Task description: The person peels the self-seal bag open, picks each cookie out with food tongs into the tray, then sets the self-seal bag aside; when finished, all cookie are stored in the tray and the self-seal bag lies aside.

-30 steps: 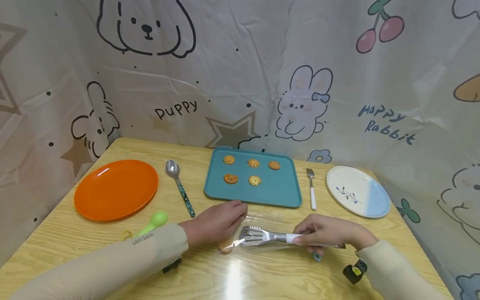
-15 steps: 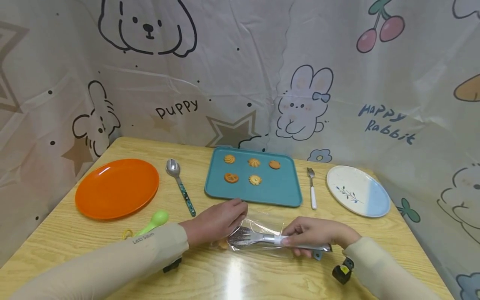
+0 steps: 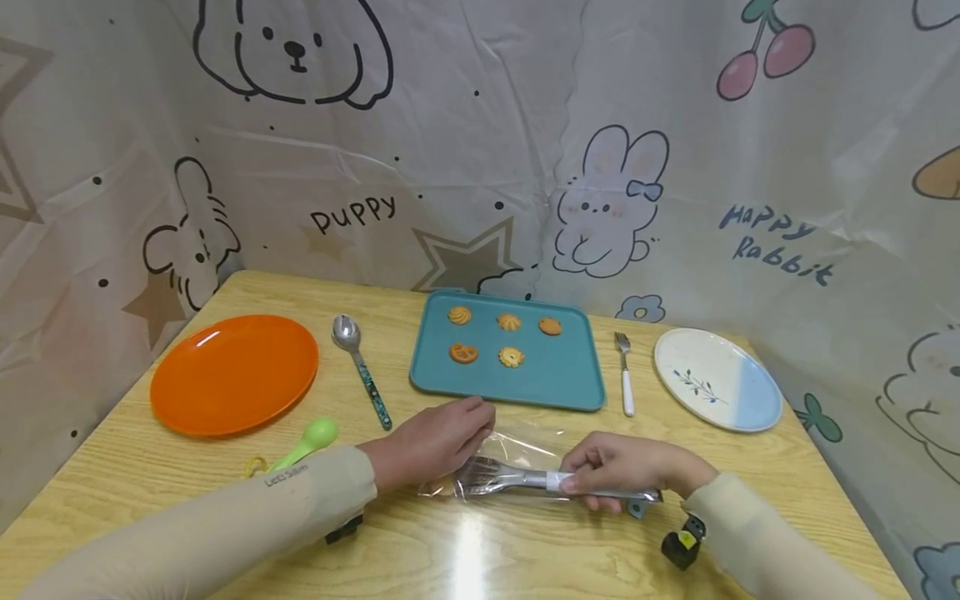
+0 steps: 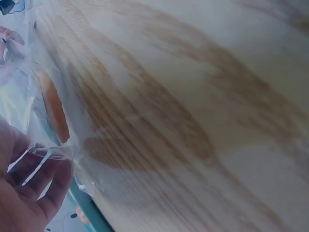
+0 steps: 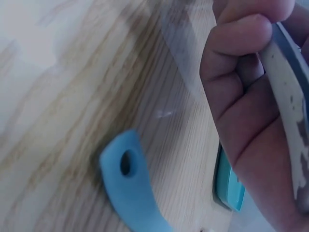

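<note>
With my right hand (image 3: pixel 630 468) I grip the handle of the silver metal tongs (image 3: pixel 525 478) near its white band. The tongs' slotted head lies inside a clear plastic bag (image 3: pixel 525 443) on the table, pointing left. My left hand (image 3: pixel 431 442) holds the bag at its left part; in the left wrist view the fingers (image 4: pixel 53 181) have its crinkled film between them. A tan cookie (image 4: pixel 54 106) shows in the bag there, beside the tongs' head, and is mostly hidden in the head view. Below my right hand lies a light blue handle with a hole (image 5: pixel 126 179).
Behind the hands stands a teal tray (image 3: pixel 547 385) with several cookies. An orange plate (image 3: pixel 234 375), a large spoon (image 3: pixel 360 362) and a green spoon (image 3: pixel 318 435) lie to the left. To the right are a fork (image 3: pixel 626 375) and a white-and-blue plate (image 3: pixel 716 379).
My right hand has moved left with the tongs, and their head has gone deeper into the bag toward the cookie. My left hand has stayed in place.
</note>
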{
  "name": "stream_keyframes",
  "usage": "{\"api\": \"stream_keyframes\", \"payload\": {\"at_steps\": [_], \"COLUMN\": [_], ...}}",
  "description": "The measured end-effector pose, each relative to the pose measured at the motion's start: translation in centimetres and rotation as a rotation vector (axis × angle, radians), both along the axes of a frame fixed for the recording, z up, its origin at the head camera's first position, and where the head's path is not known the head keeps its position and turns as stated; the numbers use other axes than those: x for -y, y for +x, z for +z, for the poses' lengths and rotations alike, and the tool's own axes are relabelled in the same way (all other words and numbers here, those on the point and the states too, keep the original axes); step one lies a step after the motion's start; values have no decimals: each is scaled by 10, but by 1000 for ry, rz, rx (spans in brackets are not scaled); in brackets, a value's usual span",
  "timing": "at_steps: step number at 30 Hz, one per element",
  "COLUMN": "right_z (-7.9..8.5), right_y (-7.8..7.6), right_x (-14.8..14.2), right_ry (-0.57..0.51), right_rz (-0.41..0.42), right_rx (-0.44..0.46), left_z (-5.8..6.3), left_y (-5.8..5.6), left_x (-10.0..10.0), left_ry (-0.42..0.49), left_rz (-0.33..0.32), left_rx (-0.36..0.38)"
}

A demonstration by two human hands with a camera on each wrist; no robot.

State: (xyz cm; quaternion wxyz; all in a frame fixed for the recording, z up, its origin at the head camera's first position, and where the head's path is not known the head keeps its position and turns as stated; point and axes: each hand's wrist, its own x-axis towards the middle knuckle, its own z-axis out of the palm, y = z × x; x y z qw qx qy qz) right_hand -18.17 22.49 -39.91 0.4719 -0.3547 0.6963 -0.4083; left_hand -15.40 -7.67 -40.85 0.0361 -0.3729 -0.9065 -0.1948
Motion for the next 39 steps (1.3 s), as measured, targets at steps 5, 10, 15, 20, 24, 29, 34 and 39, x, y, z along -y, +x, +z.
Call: {"api": "stream_keyframes", "payload": {"at_steps": [5,10,15,20,24,29,34,39], "right_z": [1,1,2,1,0,-1,-3,-4], "right_y": [1,3,5,5,5,3,2,3], "right_x": [-6,-16,-28,-37,-36,-27,-21,-24], "right_ry": [1,39,27,34,26,29,53,4], "right_rz": [-7,-38,-59,-89,-81,-57,-61,-54], "right_rx": [12,17,3,19,26,30,31,20], "left_z": [0,1,1,1,1,3,4,2], "left_y": [0,1,0,0,0,1,2,2], "left_x": [1,1,2,2,2,2,2,3], "left_ry": [-2,-9,-20,-12,-3,-11,-16,-12], "left_rz": [-7,-11,-6,2,-3,7,12,1], "left_rx": [-5,-3,-9,-7,-6,27,54,22]}}
